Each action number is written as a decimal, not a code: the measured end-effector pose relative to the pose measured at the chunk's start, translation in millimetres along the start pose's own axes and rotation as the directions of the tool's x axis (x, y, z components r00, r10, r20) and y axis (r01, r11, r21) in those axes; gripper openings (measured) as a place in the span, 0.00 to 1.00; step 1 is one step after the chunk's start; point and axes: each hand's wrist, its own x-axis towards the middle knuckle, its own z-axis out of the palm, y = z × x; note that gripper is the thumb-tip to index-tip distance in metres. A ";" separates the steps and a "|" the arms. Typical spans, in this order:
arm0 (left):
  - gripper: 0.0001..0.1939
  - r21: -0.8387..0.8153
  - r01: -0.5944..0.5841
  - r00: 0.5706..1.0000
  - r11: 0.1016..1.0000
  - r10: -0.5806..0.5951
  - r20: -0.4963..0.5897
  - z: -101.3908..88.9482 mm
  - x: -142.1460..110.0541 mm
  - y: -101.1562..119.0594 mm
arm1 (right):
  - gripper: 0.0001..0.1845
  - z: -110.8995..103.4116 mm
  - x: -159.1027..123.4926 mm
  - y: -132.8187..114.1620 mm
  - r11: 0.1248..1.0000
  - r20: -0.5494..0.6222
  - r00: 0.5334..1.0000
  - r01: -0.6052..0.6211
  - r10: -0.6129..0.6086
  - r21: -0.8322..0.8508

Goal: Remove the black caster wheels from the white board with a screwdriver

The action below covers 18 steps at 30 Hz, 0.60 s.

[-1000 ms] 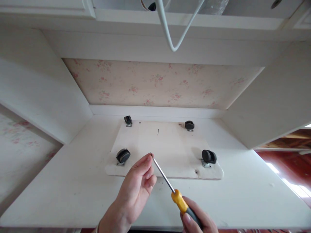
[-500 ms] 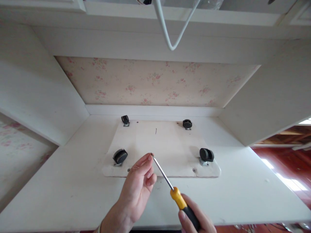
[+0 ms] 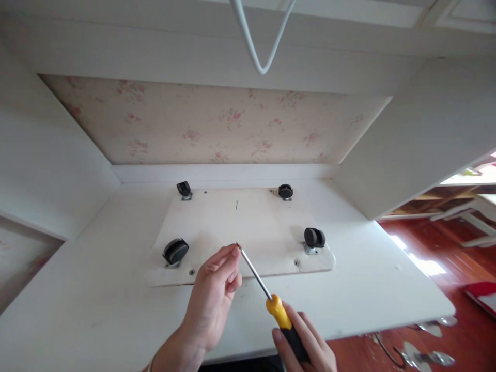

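My right hand (image 3: 300, 338) grips the yellow and black handle of a screwdriver (image 3: 256, 279), its metal shaft slanting up to the left. My left hand (image 3: 217, 292) is closed in a pinch at the screwdriver's tip, thumb and fingertips around a tiny dark screw (image 3: 237, 244), mostly hidden. Both hands are above the front edge of a white board (image 3: 232, 227) with rounded corners. Black casters stand on metal plates near its corners: front left (image 3: 176, 251), front right (image 3: 314, 238), back left (image 3: 183, 189) and back right (image 3: 285, 191).
The board lies on a white desktop (image 3: 372, 274) between white side panels (image 3: 387, 134), with floral wallpaper (image 3: 232, 121) behind. A white cable (image 3: 253, 49) hangs down from above. At the lower right, metal fittings (image 3: 422, 356) lie on the reddish floor (image 3: 422, 258).
The camera view has turned to the right, so the board and casters appear farther left. Both hands keep the same hold, with the screwdriver tip still at the left fingertips.
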 end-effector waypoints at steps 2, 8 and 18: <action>0.11 0.077 -0.037 0.999 0.996 0.036 0.013 3.0 1.7 -2.4 | 0.19 -4.0 -0.9 -1.1 0.996 0.029 0.996 -0.080 0.079 0.034; 0.12 0.221 -0.020 0.999 0.975 0.013 0.034 11.2 8.4 -18.6 | 0.22 -24.7 -1.9 -2.7 0.913 0.048 0.926 -0.378 0.375 0.156; 0.09 0.717 -0.541 0.828 0.440 0.129 0.546 19.7 18.2 -54.2 | 0.21 -145.3 32.5 15.3 0.908 -0.270 0.875 -0.343 0.402 0.241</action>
